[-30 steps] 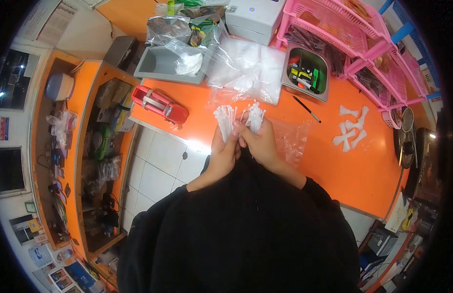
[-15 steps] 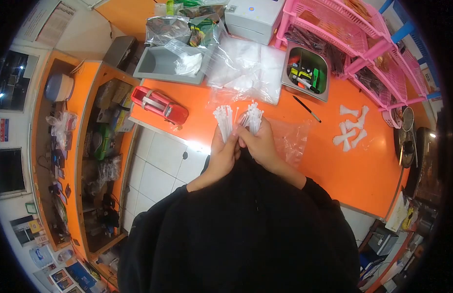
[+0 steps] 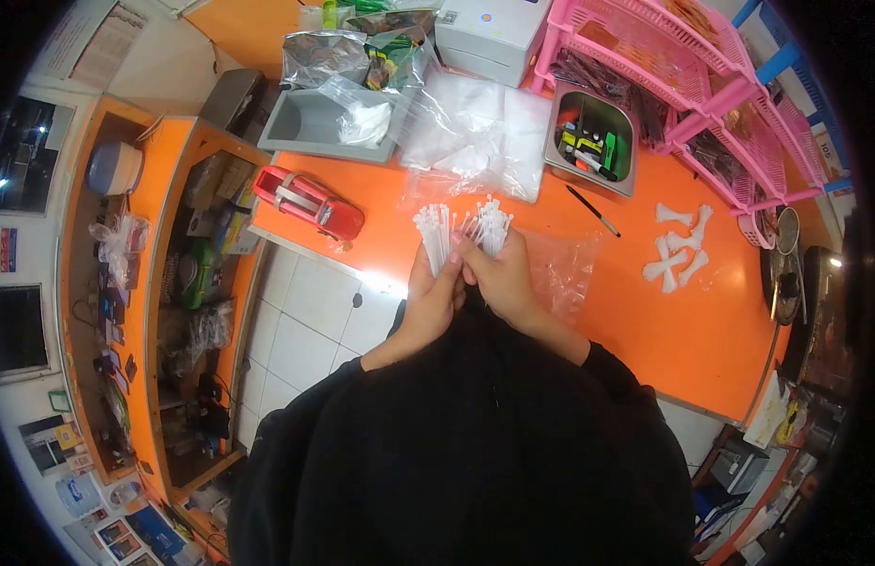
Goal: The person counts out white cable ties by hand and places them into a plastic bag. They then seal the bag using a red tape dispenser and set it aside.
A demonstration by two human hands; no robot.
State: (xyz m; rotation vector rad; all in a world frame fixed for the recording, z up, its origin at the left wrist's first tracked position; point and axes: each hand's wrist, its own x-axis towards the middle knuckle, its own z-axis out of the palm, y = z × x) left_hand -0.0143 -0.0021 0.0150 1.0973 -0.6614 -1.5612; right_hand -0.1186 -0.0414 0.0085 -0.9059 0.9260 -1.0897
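Observation:
My left hand (image 3: 432, 300) is closed around a bundle of thin white cable ties (image 3: 433, 238), their small heads pointing up and away from me. A second bundle of white cable ties (image 3: 492, 226) is gripped in my right hand (image 3: 505, 278). Both hands meet in front of my body, thumbs close together, with a few loose ties fanned between the two bundles. Beneath and beside my right hand lies a clear plastic bag (image 3: 565, 274) on the orange table (image 3: 687, 330). The lower ends of the ties are hidden by my palms.
Several small white bundles (image 3: 678, 247) lie at the right. A red tape dispenser (image 3: 310, 205) stands left, near the table edge. Behind are a grey tray (image 3: 300, 123), clear plastic bags (image 3: 475, 132), a metal tray of tools (image 3: 591, 141), a pen (image 3: 593, 209) and pink racks (image 3: 645, 66).
My right thumb and fingers have shifted slightly, and more ties are fanned out between the two bundles. Everything else stays in place.

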